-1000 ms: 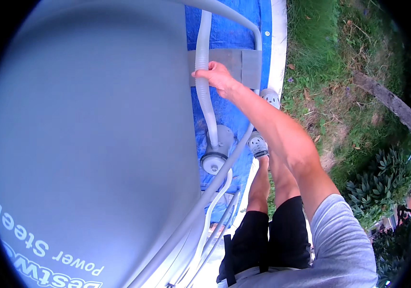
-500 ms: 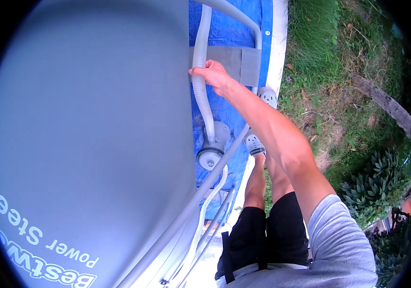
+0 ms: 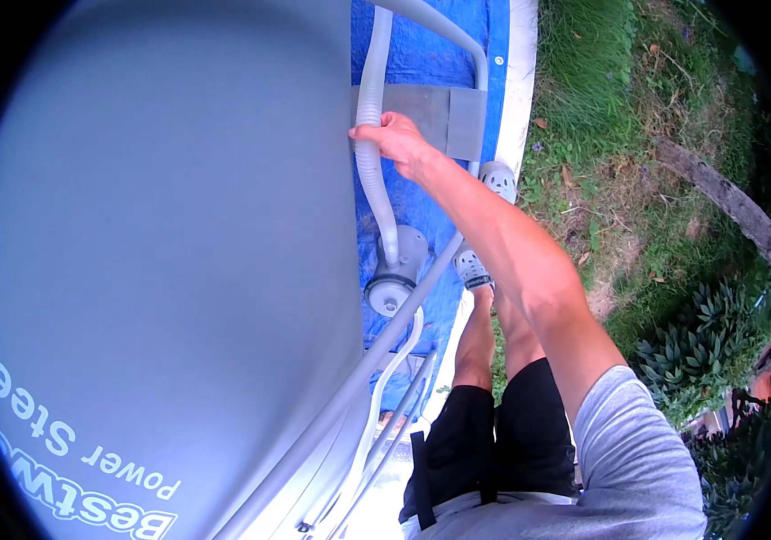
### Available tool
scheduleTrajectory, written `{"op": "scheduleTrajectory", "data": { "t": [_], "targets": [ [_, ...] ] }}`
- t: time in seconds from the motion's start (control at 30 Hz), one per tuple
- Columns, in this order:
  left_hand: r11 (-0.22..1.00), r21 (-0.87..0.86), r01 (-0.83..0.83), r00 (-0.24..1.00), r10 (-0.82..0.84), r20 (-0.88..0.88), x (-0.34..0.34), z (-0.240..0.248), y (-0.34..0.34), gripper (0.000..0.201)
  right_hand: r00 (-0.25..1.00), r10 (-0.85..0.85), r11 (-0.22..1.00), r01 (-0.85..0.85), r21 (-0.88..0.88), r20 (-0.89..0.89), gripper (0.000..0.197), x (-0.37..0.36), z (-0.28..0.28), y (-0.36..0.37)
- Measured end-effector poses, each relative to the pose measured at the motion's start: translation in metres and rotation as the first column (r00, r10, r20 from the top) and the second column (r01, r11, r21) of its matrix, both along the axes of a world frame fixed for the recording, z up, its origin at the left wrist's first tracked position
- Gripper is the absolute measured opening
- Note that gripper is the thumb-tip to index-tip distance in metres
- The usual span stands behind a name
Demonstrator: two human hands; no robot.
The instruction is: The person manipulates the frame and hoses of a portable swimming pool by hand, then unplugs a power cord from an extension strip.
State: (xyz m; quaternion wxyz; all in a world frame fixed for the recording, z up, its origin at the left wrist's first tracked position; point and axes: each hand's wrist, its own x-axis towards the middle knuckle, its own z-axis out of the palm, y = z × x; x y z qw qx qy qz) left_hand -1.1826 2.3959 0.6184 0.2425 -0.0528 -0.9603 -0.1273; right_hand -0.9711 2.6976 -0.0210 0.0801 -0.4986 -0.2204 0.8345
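My right hand (image 3: 393,141) is closed round a pale grey ribbed hose (image 3: 375,184). The thumb lies across the front of the hose, while the other fingers are partly hidden behind it. The hose runs down to a grey cylindrical filter pump (image 3: 408,252) on a blue tarp (image 3: 444,202). At its other end the hose passes up out of the frame. Just left of my hand rises the big grey wall of an above-ground pool (image 3: 179,207). My left hand is out of view.
A grey metal support tube (image 3: 349,396) slants across the pool's side, and another curved tube (image 3: 448,31) stands at the top. A thin white hose (image 3: 384,382) leads down from the pump. Grass (image 3: 583,99) with a log (image 3: 727,198) lies to the right, beside my shoes (image 3: 471,267).
The whole view has shifted very slightly. My right hand keeps its grip on the hose at the same place.
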Motion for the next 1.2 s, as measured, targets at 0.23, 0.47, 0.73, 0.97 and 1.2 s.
{"op": "scheduleTrajectory", "data": {
  "t": [0.23,0.47,0.73,0.97,1.2],
  "targets": [
    [1.0,-0.008,-0.014,1.0,0.014,-0.008,0.003,0.005,-0.004,0.044,1.0,0.006,1.0,-0.006,-0.004,0.016,0.036,-0.001,0.001,-0.001],
    [1.0,-0.014,-0.024,1.0,0.023,-0.013,0.006,0.008,-0.007,0.044,1.0,0.011,1.0,-0.011,-0.009,-0.005,0.034,0.002,0.006,-0.002],
    [0.999,-0.019,-0.037,0.999,0.037,-0.019,0.013,0.02,-0.015,0.043,0.999,0.037,0.999,-0.037,-0.004,-0.002,0.032,0.002,0.007,-0.006],
    [0.998,-0.043,-0.037,0.999,0.036,-0.027,0.019,0.036,-0.018,0.043,0.997,0.081,0.997,-0.081,0.004,0.006,0.035,0.005,0.008,-0.006],
    [0.997,-0.064,-0.05,0.998,0.048,-0.044,0.027,0.055,-0.023,0.043,0.999,0.037,0.999,-0.037,-0.034,-0.008,0.031,0.007,0.017,-0.009]
  ]
}}
